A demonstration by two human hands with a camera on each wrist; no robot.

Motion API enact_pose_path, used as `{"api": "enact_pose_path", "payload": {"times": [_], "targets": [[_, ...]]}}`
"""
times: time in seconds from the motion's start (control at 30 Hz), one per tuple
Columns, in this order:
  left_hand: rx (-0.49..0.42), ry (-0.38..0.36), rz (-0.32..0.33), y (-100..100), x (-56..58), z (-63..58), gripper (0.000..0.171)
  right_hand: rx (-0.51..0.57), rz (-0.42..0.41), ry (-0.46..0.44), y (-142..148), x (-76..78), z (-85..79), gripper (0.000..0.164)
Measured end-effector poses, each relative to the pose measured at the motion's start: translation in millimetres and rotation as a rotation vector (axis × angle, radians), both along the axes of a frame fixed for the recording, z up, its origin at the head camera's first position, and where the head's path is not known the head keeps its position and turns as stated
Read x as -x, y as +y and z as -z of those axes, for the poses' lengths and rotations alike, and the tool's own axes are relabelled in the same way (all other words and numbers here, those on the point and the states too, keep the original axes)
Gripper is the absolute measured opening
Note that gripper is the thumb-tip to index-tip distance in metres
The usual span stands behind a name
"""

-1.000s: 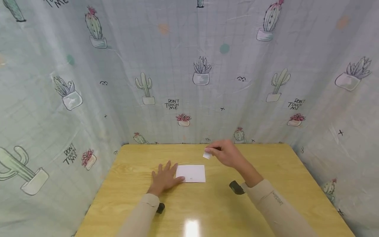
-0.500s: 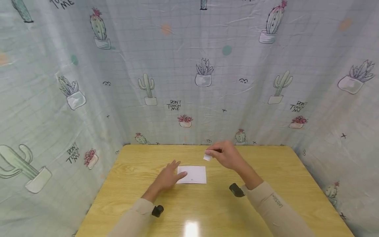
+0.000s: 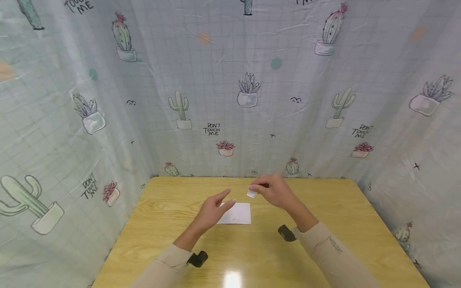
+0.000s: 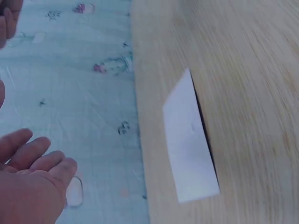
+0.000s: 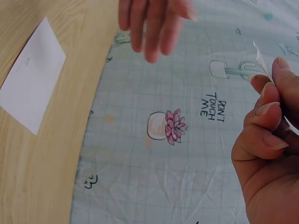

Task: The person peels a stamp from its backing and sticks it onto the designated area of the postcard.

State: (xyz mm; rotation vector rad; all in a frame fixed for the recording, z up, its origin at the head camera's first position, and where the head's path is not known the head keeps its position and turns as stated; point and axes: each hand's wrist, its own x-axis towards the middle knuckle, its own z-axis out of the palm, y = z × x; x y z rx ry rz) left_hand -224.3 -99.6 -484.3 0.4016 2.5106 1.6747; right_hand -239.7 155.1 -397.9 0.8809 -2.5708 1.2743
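Note:
Between thumb and fingers, my right hand (image 3: 275, 191) pinches a small white piece of paper (image 3: 251, 194) in the air above the table. The right wrist view shows that piece (image 5: 263, 64) nearly edge-on at the fingertips. My left hand (image 3: 212, 210) is raised, its thumb and fingers apart and nothing held, facing the small piece with a gap between them. Below it a white rectangular card (image 3: 240, 215) lies on the table, partly hidden by the left hand in the head view. A small faint mark shows near one edge of the card (image 5: 35, 74).
The yellow wood-grain table (image 3: 162, 224) reaches back to a curtain (image 3: 216, 108) printed with cacti, which also hangs along both sides. Dark wrist-worn devices sit at both cuffs. Light glares off the table's front part.
My left hand has lifted off the card and moved up and right toward the small white piece. The right hand has lowered slightly, still pinching it. The card stays in place.

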Motion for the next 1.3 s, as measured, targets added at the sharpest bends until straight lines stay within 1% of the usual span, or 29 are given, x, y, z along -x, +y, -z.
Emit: {"api": "enact_pose_path", "payload": {"times": [0.13,0.23,0.37,0.47,0.67,0.77,0.9,1.03,1.1,1.2,1.27,1.3], "targets": [[-0.134,0.012,-0.008,12,-9.2,-12.8,0.056,-0.001,0.003,-0.015,-1,0.5,0.9,0.015],[-0.212,0.041,-0.011,21,-15.6,-19.9,0.048,0.004,0.003,-0.027,-2,1.1,2.1,0.014],[-0.283,0.074,-0.008,31,-22.6,-27.5,0.041,0.012,-0.012,-0.042,-3,1.0,3.5,0.014],[-0.327,0.074,0.000,38,-26.6,-32.7,0.037,0.015,-0.026,-0.037,-3,1.3,4.5,0.013],[-0.446,0.012,0.052,50,-28.7,-40.4,0.038,0.022,-0.016,-0.006,-1,-0.6,1.7,0.010],[-0.491,-0.031,0.056,54,-29.1,-43.2,0.039,0.025,-0.020,0.005,-1,-1.5,1.1,0.009],[-0.505,-0.066,0.035,58,-31.2,-46.0,0.038,0.024,-0.023,0.009,-1,-3.2,1.9,0.010],[-0.503,-0.066,0.034,62,-33.0,-48.0,0.037,0.025,0.000,0.028,1,-5.9,3.4,0.009],[-0.503,-0.063,0.031,63,-33.8,-48.5,0.037,0.025,0.015,0.047,1,-7.9,4.0,0.009],[-0.508,-0.066,0.012,64,-35.1,-48.9,0.035,0.019,0.049,0.109,-2,-12.2,5.5,0.007],[-0.515,-0.061,-0.011,65,-36.2,-49.7,0.034,0.011,0.086,0.199,-4,-14.7,8.2,0.007],[-0.522,-0.062,-0.026,66,-36.6,-50.1,0.034,0.021,0.099,0.274,-5,-15.6,10.3,0.007]]}}
